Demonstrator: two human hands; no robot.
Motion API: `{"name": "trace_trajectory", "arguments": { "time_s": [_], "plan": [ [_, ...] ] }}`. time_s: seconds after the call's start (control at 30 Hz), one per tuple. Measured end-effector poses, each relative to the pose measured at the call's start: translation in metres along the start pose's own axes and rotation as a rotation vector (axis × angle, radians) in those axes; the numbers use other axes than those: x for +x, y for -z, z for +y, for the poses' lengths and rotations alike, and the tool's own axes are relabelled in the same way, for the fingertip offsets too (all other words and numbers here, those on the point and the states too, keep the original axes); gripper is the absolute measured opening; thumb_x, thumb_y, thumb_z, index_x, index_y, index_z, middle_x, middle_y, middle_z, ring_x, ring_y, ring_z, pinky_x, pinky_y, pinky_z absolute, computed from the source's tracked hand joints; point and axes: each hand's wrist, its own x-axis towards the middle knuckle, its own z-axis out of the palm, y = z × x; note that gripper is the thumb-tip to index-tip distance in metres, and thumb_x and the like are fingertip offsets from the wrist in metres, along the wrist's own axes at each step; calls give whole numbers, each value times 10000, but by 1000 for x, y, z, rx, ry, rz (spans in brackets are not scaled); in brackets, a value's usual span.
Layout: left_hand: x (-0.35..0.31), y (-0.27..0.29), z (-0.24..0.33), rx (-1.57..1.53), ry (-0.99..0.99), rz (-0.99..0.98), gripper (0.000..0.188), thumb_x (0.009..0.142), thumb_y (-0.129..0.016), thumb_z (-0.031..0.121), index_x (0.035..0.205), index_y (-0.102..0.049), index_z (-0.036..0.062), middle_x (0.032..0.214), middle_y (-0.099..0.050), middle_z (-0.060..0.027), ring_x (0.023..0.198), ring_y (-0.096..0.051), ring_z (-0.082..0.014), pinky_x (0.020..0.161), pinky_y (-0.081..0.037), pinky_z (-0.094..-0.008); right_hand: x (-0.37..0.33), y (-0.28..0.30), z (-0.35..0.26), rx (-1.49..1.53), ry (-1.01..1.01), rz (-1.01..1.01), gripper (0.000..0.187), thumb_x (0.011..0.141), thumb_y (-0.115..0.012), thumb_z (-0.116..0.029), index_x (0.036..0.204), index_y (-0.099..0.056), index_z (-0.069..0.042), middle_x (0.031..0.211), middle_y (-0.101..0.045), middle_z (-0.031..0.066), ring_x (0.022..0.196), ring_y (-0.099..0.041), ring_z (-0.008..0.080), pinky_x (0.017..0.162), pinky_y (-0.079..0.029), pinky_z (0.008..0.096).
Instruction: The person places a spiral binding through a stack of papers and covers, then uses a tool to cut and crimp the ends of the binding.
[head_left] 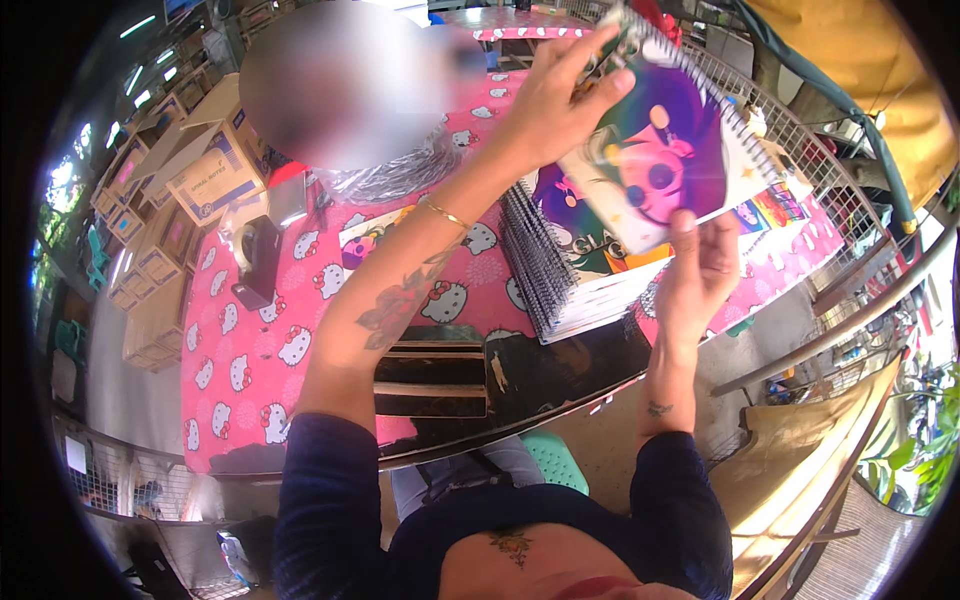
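A spiral notebook (655, 165) with a colourful cartoon cover in purple and pink is held up, tilted, over the right part of the table. At its upper left edge, my left hand (575, 95) grips it between thumb and fingers. Below, my right hand (700, 262) pinches the lower edge, thumb on the cover. Just beneath the raised notebook sits a stack of similar spiral notebooks (545, 255), their black wire bindings facing left. Part of that stack is hidden by the raised notebook and my hands.
Pink patterned cloth (265, 385) covers the table, with a dark bare strip (560, 370) near me. A tape dispenser (258, 262) stands at left, beside clear plastic wrapping (385, 180). Cardboard boxes (215, 165) are piled far left. A wire-mesh rail (815, 165) runs along the right.
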Motion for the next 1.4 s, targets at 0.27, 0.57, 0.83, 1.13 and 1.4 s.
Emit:
{"name": "trace_trajectory", "arguments": {
  "time_s": [0.27,0.57,0.83,1.13,1.4],
  "plan": [
    [-85,-37,-62,466,383,-728,598,904,-563,631,1353,-620,242,1417,-506,-239,1314,-502,-391,1062,-331,-657,-49,9,23,-898,224,-149,696,977,-568,-283,1544,-293,13,1574,-340,214,1484,-285,358,1216,-143,489],
    [-167,144,-209,637,584,-911,332,937,-563,256,1132,-687,18,1064,-700,-213,1017,-655,-396,893,-521,-456,-88,-14,7,-600,341,-472,603,921,-651,-380,1372,-554,9,1414,-540,164,1367,-459,349,1140,-277,582],
    [-272,263,-255,599,1081,-881,772,601,-830,445,1204,-630,7,1108,-695,-208,1046,-671,-331,899,-522,-395,-166,-62,36,-334,-17,-1018,443,874,-712,-155,1304,-621,-101,1403,-518,148,1320,-486,362,1065,-398,526],
    [-262,247,-246,526,1249,-1103,874,545,-877,530,1176,-672,-39,1091,-719,-208,1001,-697,-307,884,-539,-373,-174,-67,33,-366,-47,-1021,425,839,-744,-144,1251,-656,-95,1337,-548,144,1237,-524,370,1028,-421,470],
    [-274,243,-215,823,1167,-930,875,540,-872,599,1109,-700,-43,1139,-713,-188,1042,-689,-343,884,-554,-423,-180,-73,28,-382,-30,-1010,424,841,-744,-137,1250,-645,-89,1308,-535,159,1201,-520,381,1005,-420,491]
  ]
}}
